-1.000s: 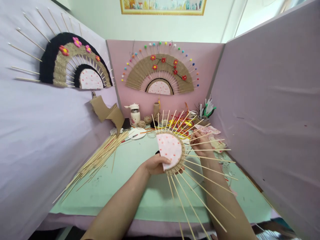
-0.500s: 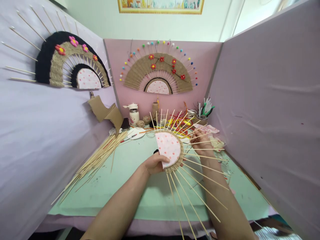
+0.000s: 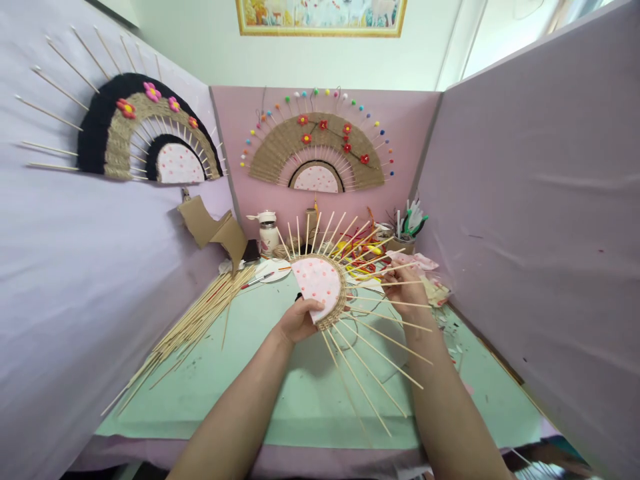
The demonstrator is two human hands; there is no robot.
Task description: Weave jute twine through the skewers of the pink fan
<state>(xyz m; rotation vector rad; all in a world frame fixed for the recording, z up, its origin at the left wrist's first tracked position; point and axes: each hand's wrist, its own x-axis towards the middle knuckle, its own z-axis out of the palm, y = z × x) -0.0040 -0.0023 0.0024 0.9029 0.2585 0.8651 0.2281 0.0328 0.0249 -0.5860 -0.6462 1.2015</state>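
A half-round fan piece (image 3: 318, 283) is held up over the table, its pink dotted face edged with woven twine. Thin wooden sticks fan out from the curved edge, upward, right and down. My left hand (image 3: 299, 323) grips its lower left corner, thumb on the face and the other fingers behind. On the right, my right hand (image 3: 409, 295) is raised behind the stick ends with fingers curled together; whatever they pinch is too small to make out. Below the fan a thin loop of cord (image 3: 358, 339) shows against the green tabletop (image 3: 320, 407).
Left lies a bundle of loose sticks (image 3: 193, 327) with a brush (image 3: 257, 280) nearby. At the back stand a white bottle (image 3: 269, 237), red and yellow strips (image 3: 356, 268) and a tool pot (image 3: 401, 246). Pink cloth (image 3: 424, 261) lies right. Panels enclose three sides; finished fans (image 3: 270, 150) hang there.
The fan piece and my left hand have shifted left and slightly up, with the fan tilted a little. My right hand stays behind the sticks, slightly more to the right. The view has tipped slightly upward.
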